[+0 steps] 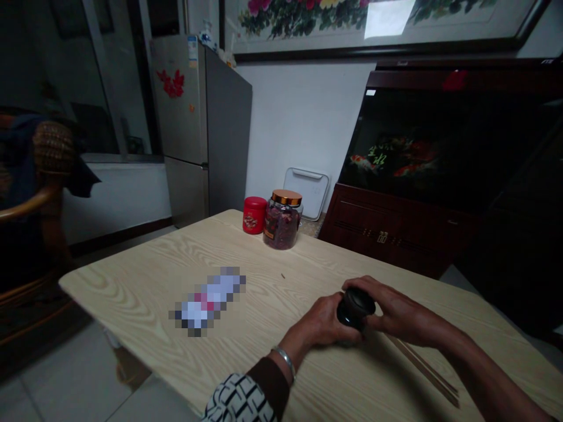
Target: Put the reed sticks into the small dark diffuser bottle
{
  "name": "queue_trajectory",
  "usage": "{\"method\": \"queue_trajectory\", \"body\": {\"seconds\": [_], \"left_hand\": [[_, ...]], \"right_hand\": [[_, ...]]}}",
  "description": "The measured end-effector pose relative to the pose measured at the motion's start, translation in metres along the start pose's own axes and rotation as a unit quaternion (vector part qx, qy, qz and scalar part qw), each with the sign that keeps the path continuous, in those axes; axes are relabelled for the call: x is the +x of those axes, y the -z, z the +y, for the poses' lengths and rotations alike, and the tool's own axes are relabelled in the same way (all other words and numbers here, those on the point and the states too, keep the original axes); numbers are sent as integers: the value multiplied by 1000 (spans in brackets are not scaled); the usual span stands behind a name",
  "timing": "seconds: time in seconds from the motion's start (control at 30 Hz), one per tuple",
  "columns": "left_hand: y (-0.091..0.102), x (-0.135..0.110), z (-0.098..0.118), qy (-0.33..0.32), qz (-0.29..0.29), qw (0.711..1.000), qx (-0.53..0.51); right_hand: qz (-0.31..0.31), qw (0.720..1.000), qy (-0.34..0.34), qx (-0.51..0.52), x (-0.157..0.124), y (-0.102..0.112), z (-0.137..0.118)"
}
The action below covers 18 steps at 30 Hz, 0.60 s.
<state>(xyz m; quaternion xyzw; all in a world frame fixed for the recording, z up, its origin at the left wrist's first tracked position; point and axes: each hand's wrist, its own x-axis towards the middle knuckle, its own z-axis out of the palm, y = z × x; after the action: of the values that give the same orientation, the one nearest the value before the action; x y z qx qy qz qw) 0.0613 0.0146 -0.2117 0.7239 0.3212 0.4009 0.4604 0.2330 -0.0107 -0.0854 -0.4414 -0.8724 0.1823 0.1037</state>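
Both of my hands are over the right part of a pale wood-grain table. My left hand grips the lower side of a small black round container. My right hand curves over its top and far side. The container's lid or seam is too dark to tell. A silver bangle circles my left wrist. A pair of thin wooden chopsticks lies on the table below my right forearm. A pixelated, blurred packet lies to the left of my hands.
At the table's far edge stand a red tin and a glass jar of dried flowers with a gold lid. Beyond are a steel fridge, a dark fish tank on a wooden cabinet, and a wooden chair at left.
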Motion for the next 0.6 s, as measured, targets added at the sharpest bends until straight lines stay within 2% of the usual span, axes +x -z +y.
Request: {"method": "queue_trajectory", "body": {"seconds": [0.1, 0.27, 0.33, 0.4, 0.5, 0.6], "left_hand": [[1, 1, -1, 8, -12, 1000, 6], [3, 1, -2, 19, -7, 1000, -1], [3, 0, 0, 20, -5, 1000, -3], [2, -1, 2, 17, -1, 1000, -3], [1, -1, 3, 7, 1, 1000, -11], [1, 0, 0, -7, 5, 1000, -8]], "right_hand": [[-26, 999, 39, 17, 4, 4, -2], [-37, 996, 39, 77, 8, 22, -4], [-17, 989, 25, 143, 4, 29, -5], [36, 976, -2, 214, -5, 28, -5], [152, 943, -70, 287, -29, 7, 1], [233, 910, -125, 320, -54, -38, 13]]}}
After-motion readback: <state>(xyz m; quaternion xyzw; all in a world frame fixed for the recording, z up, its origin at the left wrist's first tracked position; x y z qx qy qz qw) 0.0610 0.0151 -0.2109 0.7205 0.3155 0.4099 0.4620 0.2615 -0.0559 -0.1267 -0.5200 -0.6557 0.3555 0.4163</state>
